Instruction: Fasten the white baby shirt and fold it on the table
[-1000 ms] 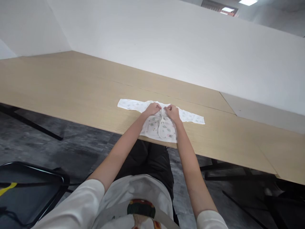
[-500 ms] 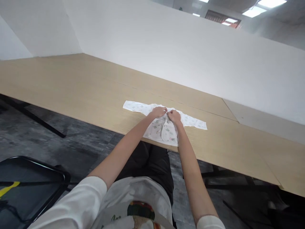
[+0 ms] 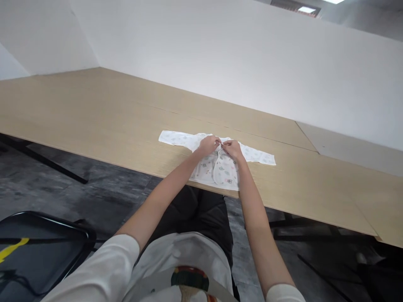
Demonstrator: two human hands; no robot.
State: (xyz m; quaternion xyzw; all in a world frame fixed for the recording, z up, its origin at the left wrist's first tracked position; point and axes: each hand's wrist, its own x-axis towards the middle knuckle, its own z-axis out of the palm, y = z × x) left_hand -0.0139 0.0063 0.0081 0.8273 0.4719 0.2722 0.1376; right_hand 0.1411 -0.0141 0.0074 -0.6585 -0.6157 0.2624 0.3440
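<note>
Pinches the top of the front opening of a small white garment (image 3: 225, 172) with both hands, just below the neckline. Grasps cloth on the left side of the opening in the bent fingers of the left hand (image 3: 210, 144), and cloth on the right side between thumb and fingers of the right hand (image 3: 232, 148), with fingertips almost meeting in the middle. Cannot tell what lies between those fingertips, too small at this distance. Has the garment spread flat on the light wooden table (image 3: 110, 109), hem down at the near edge and long sleeves stretched out left and right. Shows a scattered print of little figures and a curved front edge below the hands. Wears a white T-shirt (image 3: 181, 247) and black trousers (image 3: 189, 214). Faces a white partition (image 3: 201, 54) along the far side. Has a black chair (image 3: 44, 251) with a yellow strip (image 3: 12, 249) at near left, on grey floor (image 3: 107, 195).
</note>
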